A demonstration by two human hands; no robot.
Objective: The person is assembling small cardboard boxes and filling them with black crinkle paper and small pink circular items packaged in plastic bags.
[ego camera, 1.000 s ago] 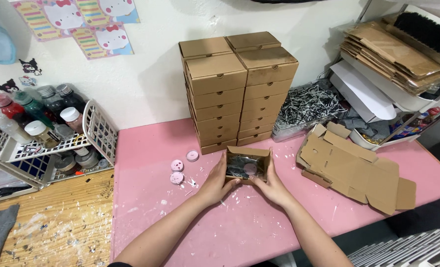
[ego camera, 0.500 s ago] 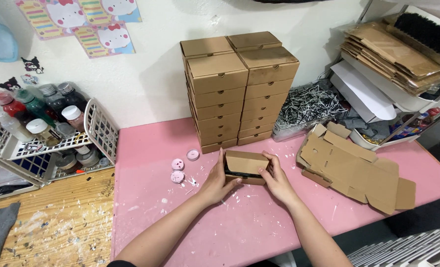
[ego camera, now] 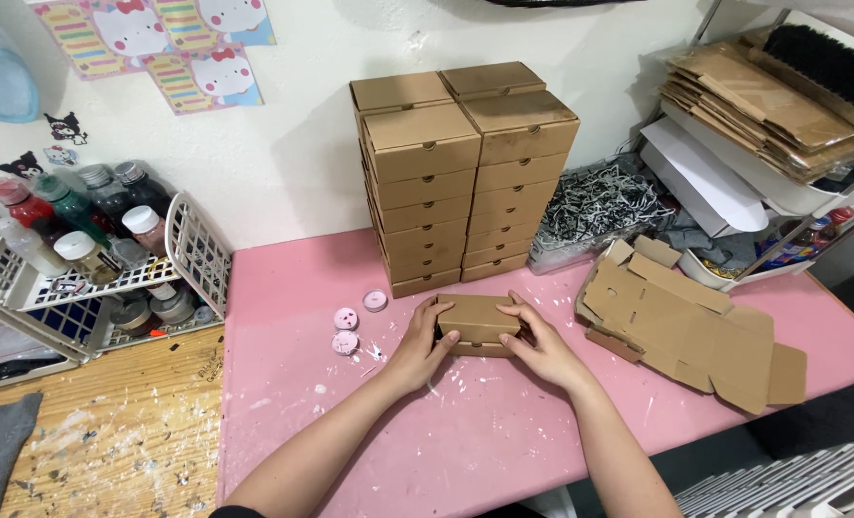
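On the pink surface [ego camera: 503,432], just in front of the tall stacks of closed cardboard boxes [ego camera: 460,173], a small brown cardboard box [ego camera: 477,321] lies with its lid down. The left hand [ego camera: 423,345] clasps its left end, thumb on the front edge and fingers curled over the top and back; the right hand [ego camera: 542,343] grips the right end the same way, so both hands are closed on the box from opposite sides.

The box looks like thin corrugated board: light, fairly stiff along its folded edges, but likely to dent or bow if pressed in the middle of the lid. Its matte paper face should give good friction, so slipping seems unlikely. The ends and corners, where the walls are doubled, appear the soundest places to hold. Whatever is inside cannot be seen.

To the right lies a pile of flat, unfolded box blanks [ego camera: 695,326]; to the left sit three small pink round pieces [ego camera: 350,326] and a white wire basket of paint bottles [ego camera: 91,259]. A tray of shredded paper filler [ego camera: 595,206] stands behind.
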